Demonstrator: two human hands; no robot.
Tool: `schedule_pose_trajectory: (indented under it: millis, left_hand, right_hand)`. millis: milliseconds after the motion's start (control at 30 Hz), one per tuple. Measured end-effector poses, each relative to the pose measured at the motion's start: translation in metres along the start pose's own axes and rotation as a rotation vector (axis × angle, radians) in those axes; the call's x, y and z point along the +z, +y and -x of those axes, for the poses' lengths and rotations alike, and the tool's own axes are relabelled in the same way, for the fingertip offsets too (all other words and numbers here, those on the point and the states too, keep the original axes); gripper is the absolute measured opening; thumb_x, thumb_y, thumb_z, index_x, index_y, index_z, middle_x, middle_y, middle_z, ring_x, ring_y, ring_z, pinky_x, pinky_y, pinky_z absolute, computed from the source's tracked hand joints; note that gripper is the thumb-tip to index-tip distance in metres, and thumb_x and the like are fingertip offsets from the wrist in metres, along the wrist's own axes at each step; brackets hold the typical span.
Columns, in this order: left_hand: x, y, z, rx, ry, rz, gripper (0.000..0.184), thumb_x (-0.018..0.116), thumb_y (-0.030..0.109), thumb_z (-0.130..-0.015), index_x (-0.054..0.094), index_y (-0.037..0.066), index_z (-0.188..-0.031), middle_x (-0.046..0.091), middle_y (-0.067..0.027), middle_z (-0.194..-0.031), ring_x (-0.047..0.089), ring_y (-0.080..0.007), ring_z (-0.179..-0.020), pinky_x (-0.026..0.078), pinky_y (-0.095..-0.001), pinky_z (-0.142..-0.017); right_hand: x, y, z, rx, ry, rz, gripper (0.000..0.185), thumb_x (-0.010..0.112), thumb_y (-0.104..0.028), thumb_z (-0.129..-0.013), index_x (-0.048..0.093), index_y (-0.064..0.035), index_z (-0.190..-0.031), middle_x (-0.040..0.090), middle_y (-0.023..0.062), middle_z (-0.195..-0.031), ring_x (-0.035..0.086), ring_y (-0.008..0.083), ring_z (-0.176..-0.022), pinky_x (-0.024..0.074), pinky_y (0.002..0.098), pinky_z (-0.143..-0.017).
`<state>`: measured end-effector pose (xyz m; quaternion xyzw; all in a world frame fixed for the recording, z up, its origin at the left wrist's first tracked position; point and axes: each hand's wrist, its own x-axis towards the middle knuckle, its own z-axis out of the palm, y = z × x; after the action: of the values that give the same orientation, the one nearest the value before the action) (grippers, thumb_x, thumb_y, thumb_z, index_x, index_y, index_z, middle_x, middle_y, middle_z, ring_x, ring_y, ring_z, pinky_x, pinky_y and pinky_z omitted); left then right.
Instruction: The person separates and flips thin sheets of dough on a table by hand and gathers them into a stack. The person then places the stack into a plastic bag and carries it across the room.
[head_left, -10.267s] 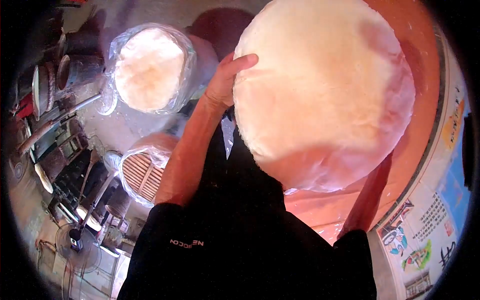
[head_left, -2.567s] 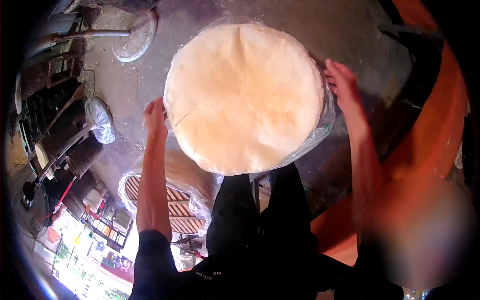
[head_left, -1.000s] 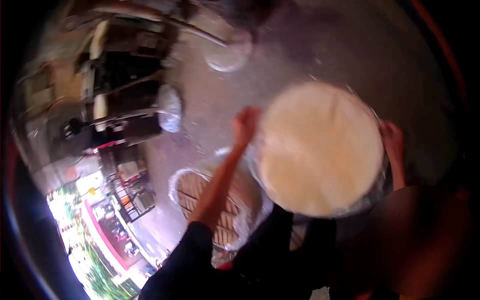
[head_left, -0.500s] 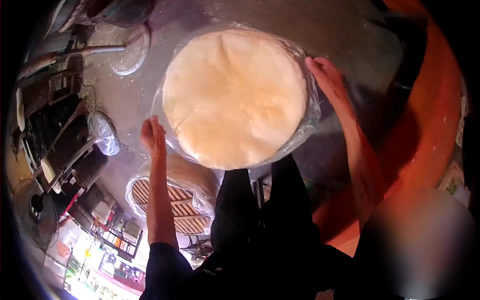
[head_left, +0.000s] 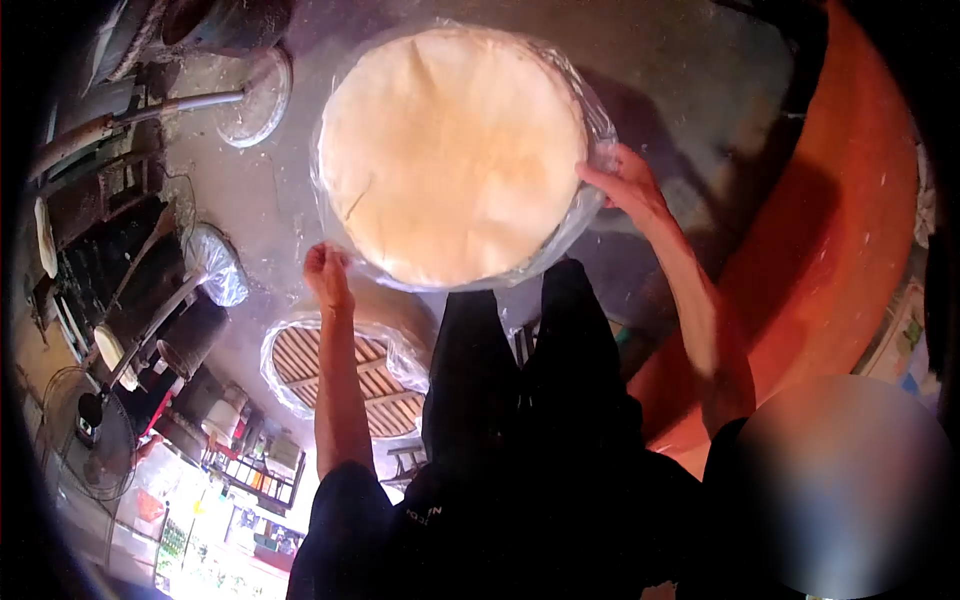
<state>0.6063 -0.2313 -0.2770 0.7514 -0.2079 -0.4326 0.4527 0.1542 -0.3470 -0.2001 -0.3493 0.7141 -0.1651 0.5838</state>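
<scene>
A stack of large round pale flatbread-like sheets [head_left: 455,150] stands in front of my legs, with clear plastic [head_left: 600,125] loosely around its side. My left hand [head_left: 328,274] is at the lower left of the stack, its fingers closed on the edge of the plastic. At the right side my right hand [head_left: 622,180] has its thumb on the rim of the stack and its fingers curled over the plastic. Left of my legs is a slatted round rack [head_left: 345,375] wrapped in plastic, partly behind my left forearm.
An orange curved surface [head_left: 830,270] lies along the right. On the left are a round white-rimmed base with a pole [head_left: 265,100], a plastic-covered bundle [head_left: 215,265], a fan [head_left: 90,430] and wooden items. A blurred round patch covers the lower right.
The stack appears higher in view. My right hand has moved down along its right side and now touches the rim and plastic. My left hand has come closer to the lower left edge.
</scene>
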Motion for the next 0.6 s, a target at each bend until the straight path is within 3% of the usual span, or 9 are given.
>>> schedule_pose_trajectory:
  millis: [67, 133, 167, 233, 267, 300, 367, 433, 600]
  left_hand:
    - [0.002, 0.029, 0.017, 0.053, 0.021, -0.114, 0.013, 0.057, 0.015, -0.09, 0.058, 0.002, -0.088, 0.054, -0.0006, -0.067, 0.047, -0.0081, -0.058, 0.039, -0.0217, -0.055]
    - [0.006, 0.042, 0.025, 0.283, 0.195, -0.345, 0.015, 0.057, 0.013, -0.089, 0.058, -0.001, -0.091, 0.056, -0.0022, -0.073, 0.047, -0.0084, -0.062, 0.04, -0.0213, -0.057]
    - [0.014, 0.049, 0.039, 0.365, 0.149, -0.435, 0.014, 0.055, 0.011, -0.09, 0.058, -0.002, -0.094, 0.056, -0.0033, -0.078, 0.047, -0.0092, -0.066, 0.042, -0.0225, -0.059]
    - [0.054, 0.043, 0.077, 0.489, -0.038, -0.371, 0.018, 0.06, 0.006, -0.085, 0.059, 0.002, -0.103, 0.063, -0.0057, -0.087, 0.058, -0.0111, -0.077, 0.048, -0.024, -0.07]
    - [0.089, 0.082, 0.117, 0.352, -0.347, -0.578, 0.025, 0.062, 0.005, -0.082, 0.058, 0.004, -0.107, 0.065, -0.0092, -0.093, 0.063, -0.0149, -0.083, 0.05, -0.0264, -0.075]
    - [0.128, 0.099, 0.147, 0.254, -0.522, -0.517, 0.029, 0.063, 0.004, -0.08, 0.058, 0.005, -0.109, 0.065, -0.0136, -0.095, 0.064, -0.0236, -0.087, 0.05, -0.0315, -0.079]
    - [0.19, 0.088, 0.173, 0.605, -0.775, -0.45, 0.043, 0.064, 0.003, -0.077, 0.054, 0.002, -0.118, 0.059, -0.0197, -0.112, 0.058, -0.0339, -0.102, 0.048, -0.0377, -0.086]
    - [0.238, 0.072, 0.195, 0.549, -0.775, -0.498, 0.057, 0.065, 0.006, -0.076, 0.042, -0.001, -0.127, 0.055, -0.0249, -0.113, 0.055, -0.0435, -0.1, 0.048, -0.0438, -0.084]
    - [0.265, 0.03, 0.207, 0.299, -0.628, -0.644, 0.049, 0.066, 0.011, -0.075, 0.047, -0.003, -0.118, 0.058, -0.0275, -0.099, 0.057, -0.0469, -0.087, 0.048, -0.0498, -0.073]
  right_hand:
    - [-0.003, 0.037, -0.005, 0.035, 0.008, 0.077, 0.047, 0.074, -0.024, -0.075, 0.053, 0.0, -0.109, 0.064, 0.0087, -0.087, 0.062, 0.0178, -0.074, 0.0504, 0.0292, -0.054]
    - [-0.013, 0.052, -0.006, 0.022, -0.013, -0.049, 0.041, 0.07, -0.015, -0.075, 0.053, 0.0008, -0.109, 0.064, 0.0092, -0.085, 0.063, 0.0174, -0.07, 0.05, 0.0284, -0.052]
    - [-0.019, 0.056, -0.004, 0.025, -0.002, -0.048, 0.041, 0.07, -0.015, -0.075, 0.053, 0.0008, -0.109, 0.064, 0.0092, -0.085, 0.063, 0.0174, -0.07, 0.05, 0.0284, -0.052]
    - [-0.023, 0.06, 0.01, 0.051, -0.025, -0.138, 0.038, 0.067, -0.007, -0.075, 0.053, 0.0003, -0.109, 0.064, 0.0097, -0.083, 0.062, 0.0172, -0.067, 0.0497, 0.0281, -0.052]
    - [-0.022, 0.06, 0.013, 0.059, -0.028, -0.137, 0.038, 0.067, -0.007, -0.075, 0.053, 0.0003, -0.109, 0.064, 0.0097, -0.083, 0.062, 0.0172, -0.067, 0.0497, 0.0281, -0.052]
    - [-0.022, 0.056, 0.012, 0.041, -0.08, -0.12, 0.04, 0.067, -0.006, -0.074, 0.053, 0.0002, -0.11, 0.064, 0.0098, -0.083, 0.062, 0.017, -0.068, 0.0498, 0.0285, -0.052]
    - [-0.023, 0.045, 0.011, 0.024, -0.124, -0.103, 0.041, 0.067, -0.006, -0.074, 0.052, 0.0001, -0.112, 0.064, 0.0098, -0.082, 0.062, 0.0168, -0.068, 0.0499, 0.0289, -0.053]
    - [-0.03, 0.034, 0.015, -0.041, -0.196, -0.078, 0.046, 0.064, 0.0, -0.075, 0.05, -0.0019, -0.119, 0.063, 0.0078, -0.081, 0.06, 0.0135, -0.066, 0.0487, 0.0273, -0.055]
    - [-0.036, 0.031, 0.014, 0.021, -0.251, -0.048, 0.051, 0.064, 0.0, -0.074, 0.048, -0.0007, -0.122, 0.063, 0.0085, -0.08, 0.06, 0.0132, -0.066, 0.0481, 0.0257, -0.055]
